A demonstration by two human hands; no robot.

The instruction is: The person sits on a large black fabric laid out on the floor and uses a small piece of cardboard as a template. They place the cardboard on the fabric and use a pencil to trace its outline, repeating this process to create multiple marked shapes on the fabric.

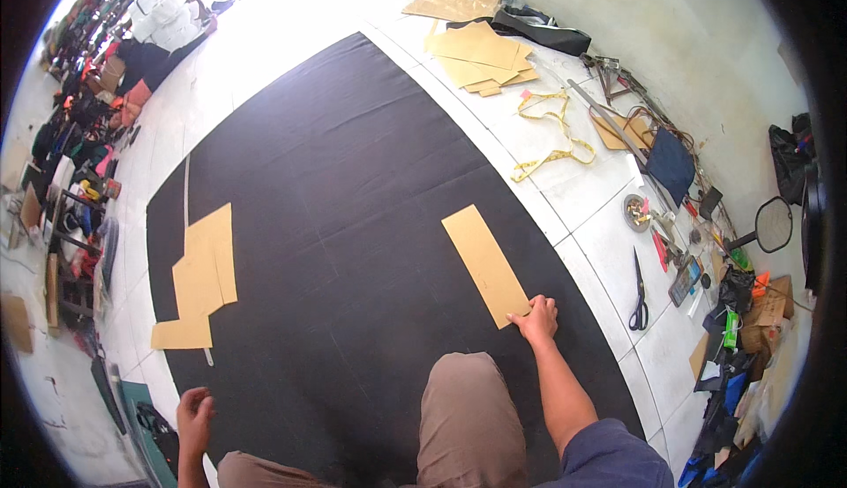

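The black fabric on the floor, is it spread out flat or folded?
Spread out flat: the black fabric lies open across the floor, with cardboard pattern pieces on top.

Hidden and unclear parts

The right hand (536, 319) covers the cardboard strip's (485, 264) near corner; small items by the wall (688, 250) are perhaps tools, too small to tell.

Floor: white tiles (291, 11), brightly lit at the far end.
Wall: pale, plain plaster (697, 20) along the right side.
Wall's foot: tools, cables and bags (688, 223) strewn in a line (quite a jumble).
Left edge: crowded shelves and stacked goods (79, 135).
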